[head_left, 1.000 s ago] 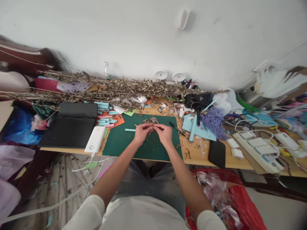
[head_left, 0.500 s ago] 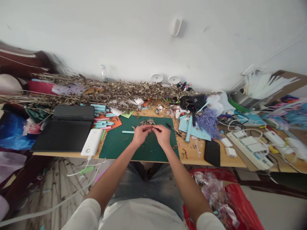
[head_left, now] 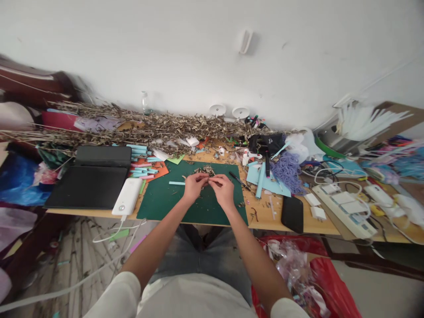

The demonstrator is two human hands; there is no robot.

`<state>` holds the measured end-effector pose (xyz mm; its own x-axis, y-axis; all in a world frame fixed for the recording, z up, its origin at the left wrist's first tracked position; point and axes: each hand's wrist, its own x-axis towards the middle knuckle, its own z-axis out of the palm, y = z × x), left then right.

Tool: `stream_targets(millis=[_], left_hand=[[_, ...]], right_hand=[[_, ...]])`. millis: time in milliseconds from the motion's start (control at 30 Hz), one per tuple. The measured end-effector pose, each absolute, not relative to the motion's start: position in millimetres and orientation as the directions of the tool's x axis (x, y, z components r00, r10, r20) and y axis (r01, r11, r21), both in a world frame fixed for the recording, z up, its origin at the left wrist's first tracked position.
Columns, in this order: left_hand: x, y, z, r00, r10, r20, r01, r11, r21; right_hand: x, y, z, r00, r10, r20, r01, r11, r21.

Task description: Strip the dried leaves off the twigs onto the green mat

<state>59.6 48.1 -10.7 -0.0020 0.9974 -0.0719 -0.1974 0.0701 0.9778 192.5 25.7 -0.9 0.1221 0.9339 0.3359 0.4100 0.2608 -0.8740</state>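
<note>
Over the middle of the green cutting mat [head_left: 162,201], my left hand [head_left: 194,185] and my right hand [head_left: 222,189] meet with fingertips pinched together. Whatever sits between the fingertips is too small to make out. Just behind them lies a small heap of dried leaves [head_left: 208,169], with crumbs scattered over the mat. A light-blue rolled paper tube [head_left: 176,183] lies left of my left hand and partly behind it. To the right of my right hand a black pen [head_left: 236,177] rests across the mat's edge.
Dried plant stalks [head_left: 185,126] are piled along the wall. A black tablet case [head_left: 88,187], a white power bank [head_left: 126,196] and several paper tubes [head_left: 141,170] stand left. On the right are purple yarn [head_left: 287,170], a phone [head_left: 293,213] and a power strip [head_left: 344,211].
The fingers of both hands have shifted slightly while staying pinched together over the mat. The camera view has tilted a little; the other things lie as before.
</note>
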Motion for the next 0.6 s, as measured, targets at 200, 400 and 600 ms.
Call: stream_targets(millis=[200, 400, 600], left_hand=[[61, 42, -9, 0.046, 0.995, -0.092, -0.306, 0.101, 0.946], [56, 45, -20, 0.067, 0.990, -0.123, -0.353, 0.139, 0.925], [56, 42, -15, 0.094, 0.984, -0.151, -0.348, 0.175, 0.921]], right_hand=[[185, 26, 1, 0.141, 0.941, 0.308, 0.355, 0.242, -0.903], [187, 29, -6, 0.206, 0.953, 0.221, 0.169, 0.187, -0.968], [192, 32, -13, 0.124, 0.990, 0.062, -0.008, 0.063, -0.998]])
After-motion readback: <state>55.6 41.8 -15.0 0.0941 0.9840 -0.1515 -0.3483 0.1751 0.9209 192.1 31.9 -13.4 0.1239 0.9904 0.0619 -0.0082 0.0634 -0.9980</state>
